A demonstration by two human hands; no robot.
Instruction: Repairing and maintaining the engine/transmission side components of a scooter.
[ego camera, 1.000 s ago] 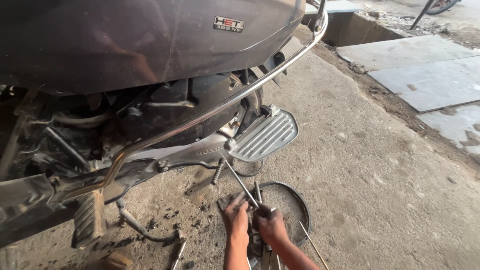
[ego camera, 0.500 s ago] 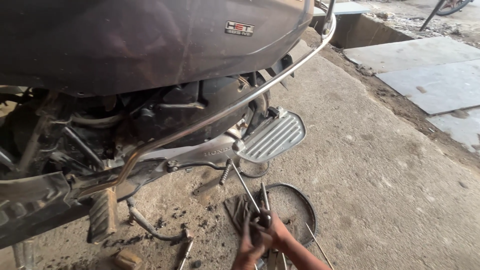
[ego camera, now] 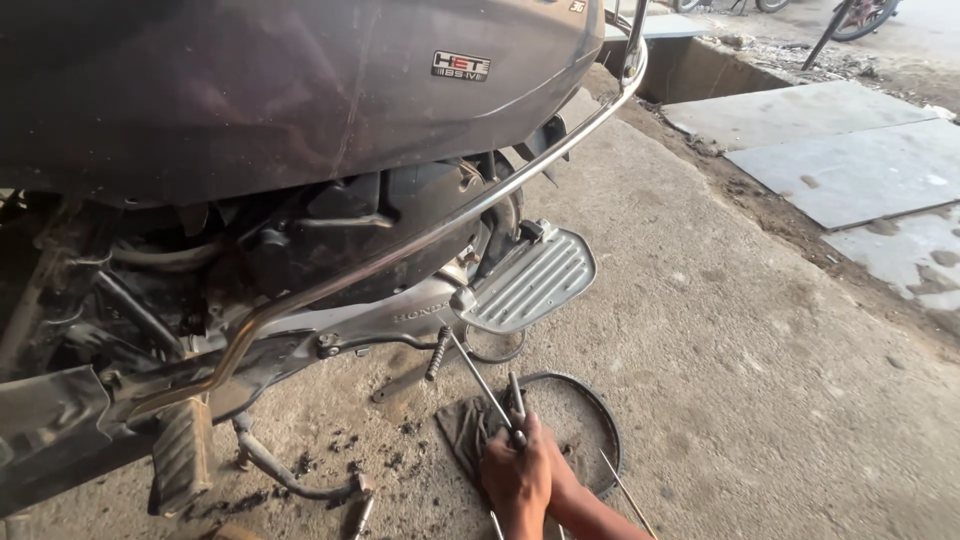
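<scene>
Dark grey scooter panel [ego camera: 250, 90], ribbed silver footrest [ego camera: 528, 283] (grey rag [ego camera: 468, 432])

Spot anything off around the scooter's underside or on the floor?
Dark crumbly debris is scattered on the concrete under the scooter. A loose black ring and a dirty rag lie beside the hand, which grips thin metal tools.

A hand [ego camera: 518, 478] rests on a rag [ego camera: 468, 428] below the scooter's footrest [ego camera: 530, 282].
</scene>
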